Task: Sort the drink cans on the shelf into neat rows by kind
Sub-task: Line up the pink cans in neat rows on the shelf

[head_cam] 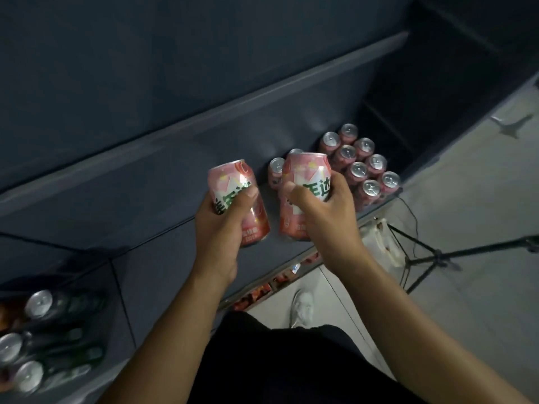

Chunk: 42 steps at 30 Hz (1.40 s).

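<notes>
My left hand (223, 225) grips a pink drink can (233, 182), held tilted above the dark shelf (163, 182). My right hand (323, 211) grips a second pink can (306, 173) of the same kind, upright, just right of the first. Behind it stand two more pink cans, one (275, 172) showing clearly and the other mostly hidden. Further right, several pink cans (360, 161) stand in two neat rows at the shelf's right end.
Dark cans (40, 304) with silver tops lie in the section at the lower left. Below the shelf edge is a lower shelf with red packets (256, 295). A tripod (437, 255) with a cable stands on the tiled floor, right. My white shoe (302, 307) is below.
</notes>
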Available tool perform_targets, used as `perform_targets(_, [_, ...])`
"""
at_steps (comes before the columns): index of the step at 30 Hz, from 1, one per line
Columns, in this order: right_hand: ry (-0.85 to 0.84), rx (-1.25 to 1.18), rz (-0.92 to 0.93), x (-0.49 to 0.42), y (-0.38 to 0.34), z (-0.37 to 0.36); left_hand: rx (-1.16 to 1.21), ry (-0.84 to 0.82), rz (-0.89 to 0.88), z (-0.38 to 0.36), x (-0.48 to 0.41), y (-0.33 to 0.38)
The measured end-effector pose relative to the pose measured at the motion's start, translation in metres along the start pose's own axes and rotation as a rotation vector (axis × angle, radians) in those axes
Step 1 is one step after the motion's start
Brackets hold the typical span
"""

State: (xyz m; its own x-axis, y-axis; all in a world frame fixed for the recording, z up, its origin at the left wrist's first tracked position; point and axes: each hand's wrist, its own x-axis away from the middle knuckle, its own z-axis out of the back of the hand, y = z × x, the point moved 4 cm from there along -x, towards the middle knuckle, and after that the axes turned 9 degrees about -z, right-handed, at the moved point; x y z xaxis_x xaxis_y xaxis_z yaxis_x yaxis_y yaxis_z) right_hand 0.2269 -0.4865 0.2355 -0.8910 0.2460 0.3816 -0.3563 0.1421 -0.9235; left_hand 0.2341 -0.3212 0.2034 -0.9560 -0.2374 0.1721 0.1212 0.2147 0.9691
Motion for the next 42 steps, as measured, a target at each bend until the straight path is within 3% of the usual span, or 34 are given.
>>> perform_targets(6, [-0.075,0.04,0.002,-0.05,0.002,-0.002,-0.06,0.111,0.011,-0.004,-0.021,-0.012])
perform_targets(23, [-0.078,0.293,-0.03,-0.13,0.071,-0.046,-0.045,0.114,0.198,0.025,-0.09,-0.1])
perform_targets(38, [-0.197,0.351,-0.04,-0.212,0.15,-0.062,-0.315,0.156,0.05,0.037,-0.14,-0.173])
perform_targets(42, [-0.152,0.454,0.006,-0.236,0.175,-0.07,-0.316,0.185,0.007,0.037,-0.156,-0.198])
